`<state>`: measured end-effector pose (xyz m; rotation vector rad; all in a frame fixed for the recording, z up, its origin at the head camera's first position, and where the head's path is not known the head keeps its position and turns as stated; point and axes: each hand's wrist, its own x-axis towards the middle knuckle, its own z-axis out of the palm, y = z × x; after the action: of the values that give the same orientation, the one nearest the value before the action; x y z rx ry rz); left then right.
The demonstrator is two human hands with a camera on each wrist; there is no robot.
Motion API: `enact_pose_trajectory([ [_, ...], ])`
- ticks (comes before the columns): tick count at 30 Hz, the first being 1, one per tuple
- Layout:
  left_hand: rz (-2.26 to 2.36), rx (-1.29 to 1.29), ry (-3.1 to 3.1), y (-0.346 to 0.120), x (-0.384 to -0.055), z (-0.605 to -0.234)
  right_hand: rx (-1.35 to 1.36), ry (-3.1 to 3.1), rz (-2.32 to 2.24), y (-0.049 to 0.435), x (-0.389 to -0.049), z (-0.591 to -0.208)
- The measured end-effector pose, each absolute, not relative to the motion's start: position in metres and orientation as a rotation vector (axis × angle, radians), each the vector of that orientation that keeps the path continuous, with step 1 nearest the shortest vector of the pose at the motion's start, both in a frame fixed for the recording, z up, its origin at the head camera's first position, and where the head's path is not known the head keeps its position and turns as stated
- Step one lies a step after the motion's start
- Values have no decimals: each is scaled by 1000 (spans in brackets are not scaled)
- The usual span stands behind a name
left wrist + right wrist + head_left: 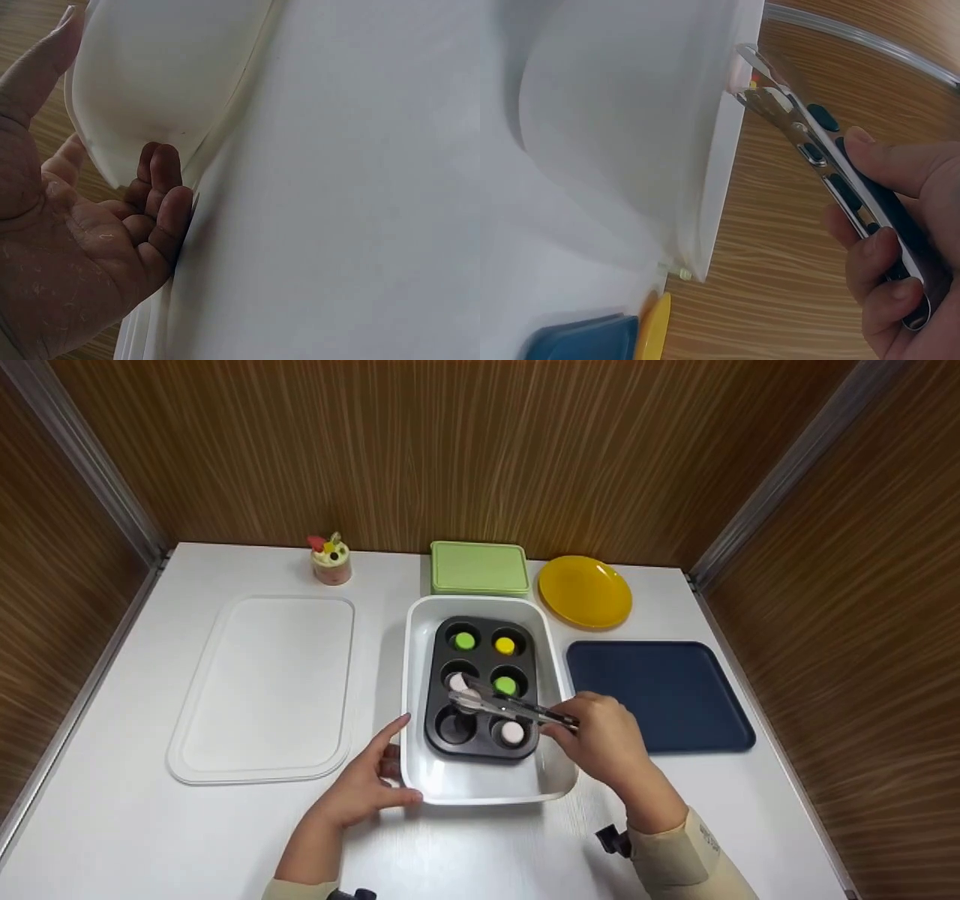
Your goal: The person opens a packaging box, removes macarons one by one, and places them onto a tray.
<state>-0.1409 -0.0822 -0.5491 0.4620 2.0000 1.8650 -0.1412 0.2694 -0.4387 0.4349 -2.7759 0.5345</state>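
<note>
My right hand (604,735) grips metal tongs (517,709) with dark handle parts. Their tips are over the left side of a black muffin pan (482,751), around a pale pink round piece (469,700). The pan lies in a white rectangular tub (480,791). Its cups hold green pieces (465,641), a yellow piece (505,646) and pale pink pieces (512,733); the front left cup (456,727) shows no piece. My left hand (364,784) touches the tub's front left corner, thumb and forefinger extended. In the right wrist view the tongs (840,180) tilt across the tub's rim.
A white lid-like tray (266,690) lies left, with a dessert cup (331,562) behind it. Behind the tub stands a green lidded box (480,568). To the right are a yellow plate (585,592) and a dark blue tray (660,694). Wood-grain panels (450,450) enclose the table.
</note>
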Motion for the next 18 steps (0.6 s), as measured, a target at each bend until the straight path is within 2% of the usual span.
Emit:
enact_pose_trajectory([
  [18,1842,443,2041,-82,-140,-547,315,-2556,578,320,-149,-427],
])
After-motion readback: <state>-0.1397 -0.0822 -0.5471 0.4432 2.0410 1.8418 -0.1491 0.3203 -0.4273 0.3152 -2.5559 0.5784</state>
